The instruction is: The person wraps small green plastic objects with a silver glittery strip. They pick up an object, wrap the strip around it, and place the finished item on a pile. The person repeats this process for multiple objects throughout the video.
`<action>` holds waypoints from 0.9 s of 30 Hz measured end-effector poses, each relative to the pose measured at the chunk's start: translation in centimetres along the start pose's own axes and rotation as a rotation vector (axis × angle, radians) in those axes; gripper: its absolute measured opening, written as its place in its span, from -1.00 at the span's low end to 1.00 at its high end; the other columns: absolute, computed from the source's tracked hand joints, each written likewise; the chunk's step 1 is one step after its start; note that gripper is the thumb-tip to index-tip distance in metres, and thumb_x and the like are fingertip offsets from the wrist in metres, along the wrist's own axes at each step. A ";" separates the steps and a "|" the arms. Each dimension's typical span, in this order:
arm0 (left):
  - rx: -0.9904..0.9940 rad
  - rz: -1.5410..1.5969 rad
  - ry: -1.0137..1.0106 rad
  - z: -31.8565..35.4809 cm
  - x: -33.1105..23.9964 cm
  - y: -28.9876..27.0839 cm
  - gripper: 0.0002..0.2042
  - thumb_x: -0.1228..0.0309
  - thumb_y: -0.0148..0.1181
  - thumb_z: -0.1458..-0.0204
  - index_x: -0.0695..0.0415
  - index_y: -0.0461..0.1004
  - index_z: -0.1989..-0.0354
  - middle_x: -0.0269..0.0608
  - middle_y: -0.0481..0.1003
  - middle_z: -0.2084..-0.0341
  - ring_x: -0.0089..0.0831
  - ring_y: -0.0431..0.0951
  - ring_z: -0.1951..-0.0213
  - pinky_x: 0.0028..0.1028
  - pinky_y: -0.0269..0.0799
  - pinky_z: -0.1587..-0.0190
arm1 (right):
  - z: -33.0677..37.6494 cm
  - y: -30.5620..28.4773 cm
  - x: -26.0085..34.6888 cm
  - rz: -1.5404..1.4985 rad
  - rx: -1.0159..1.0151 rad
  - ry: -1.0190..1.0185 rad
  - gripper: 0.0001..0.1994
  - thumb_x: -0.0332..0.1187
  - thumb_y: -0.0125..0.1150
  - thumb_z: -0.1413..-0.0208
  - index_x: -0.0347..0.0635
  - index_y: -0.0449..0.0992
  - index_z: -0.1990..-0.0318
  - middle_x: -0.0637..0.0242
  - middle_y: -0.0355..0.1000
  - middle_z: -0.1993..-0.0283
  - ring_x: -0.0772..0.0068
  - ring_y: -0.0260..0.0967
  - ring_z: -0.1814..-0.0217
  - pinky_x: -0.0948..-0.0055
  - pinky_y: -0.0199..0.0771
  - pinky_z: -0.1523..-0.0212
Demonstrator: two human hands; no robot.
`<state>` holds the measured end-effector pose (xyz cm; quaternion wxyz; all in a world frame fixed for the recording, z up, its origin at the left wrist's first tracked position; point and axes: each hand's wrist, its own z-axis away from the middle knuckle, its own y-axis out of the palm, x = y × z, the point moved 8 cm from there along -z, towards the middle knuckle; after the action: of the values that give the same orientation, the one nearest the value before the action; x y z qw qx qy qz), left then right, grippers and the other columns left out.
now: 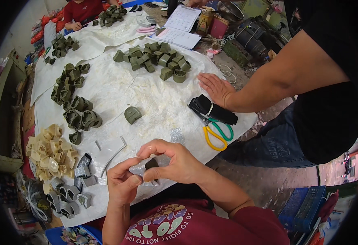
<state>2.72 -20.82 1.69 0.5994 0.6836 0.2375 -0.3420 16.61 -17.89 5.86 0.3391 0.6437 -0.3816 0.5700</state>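
Near the table's front edge, my left hand (122, 179) and my right hand (175, 161) are closed around a small block-like part (139, 167). Its near face looks silvery grey, and a dark olive patch shows beside my right thumb. My fingers cover much of the rest. Beyond my hands a single olive-green molded part (132, 115) lies on the white sheet. To the left of my hands lie a thin bent strip (114, 156) and several grey-silver parts (68, 197). A small silvery patch of film (177, 136) rests just past my right hand.
Piles of olive parts (152, 57) and cream parts (51, 153) cover areas of the white-sheeted table (109, 94). Scissors (215, 136) with yellow and green handles lie by a black bundle (213, 110). A co-worker's hand (216, 89) leans on the right side; another person (83, 12) sits at the far end.
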 end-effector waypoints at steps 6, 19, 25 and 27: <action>0.007 -0.067 0.020 0.0 0.0 0.4 -0.49 0.45 0.30 0.00 0.33 0.35 -0.14 -0.03 0.51 0.09 -0.31 0.54 0.06 -0.37 0.52 0.08 | -0.1 -0.2 -1.1 -0.110 -0.077 -0.086 -0.78 -0.45 0.39 0.03 -0.22 0.56 0.20 0.24 0.47 0.05 0.49 0.43 0.07 0.51 0.39 0.04; -0.267 -0.275 0.135 -0.8 -0.1 -0.7 -0.53 0.55 0.19 -0.01 0.30 0.32 -0.16 -0.11 0.43 0.03 -0.33 0.47 -0.01 -0.35 0.37 -0.10 | 0.0 0.5 -0.3 0.284 -0.239 -0.214 -0.64 -0.39 0.17 -0.14 -0.27 0.43 -0.09 0.11 0.35 -0.19 0.22 0.11 -0.35 0.28 0.10 -0.31; -0.025 -0.736 0.404 -0.4 -1.1 3.0 -0.40 0.63 0.12 -0.02 0.24 0.17 -0.31 -0.12 0.28 -0.08 -0.38 0.27 -0.12 -0.47 0.20 -0.13 | -0.6 1.8 -3.8 -0.359 -0.300 0.081 -0.63 -0.32 -0.24 -0.31 -0.35 0.35 -0.12 0.07 0.21 -0.30 0.32 0.08 -0.36 0.35 0.02 -0.34; -0.065 -0.661 0.334 -0.3 -0.6 2.2 -0.40 0.63 0.11 -0.03 0.23 0.16 -0.32 -0.11 0.28 -0.08 -0.34 0.27 -0.13 -0.45 0.18 -0.16 | -0.9 2.1 -3.7 -0.400 -0.310 0.044 -0.61 -0.29 -0.31 -0.32 -0.34 0.35 -0.11 0.04 0.16 -0.33 0.34 0.09 -0.35 0.37 -0.03 -0.35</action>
<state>4.04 -20.85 3.61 0.4311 0.5969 0.5509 -0.3929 14.11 -17.74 2.33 0.5482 0.6340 -0.3220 0.4402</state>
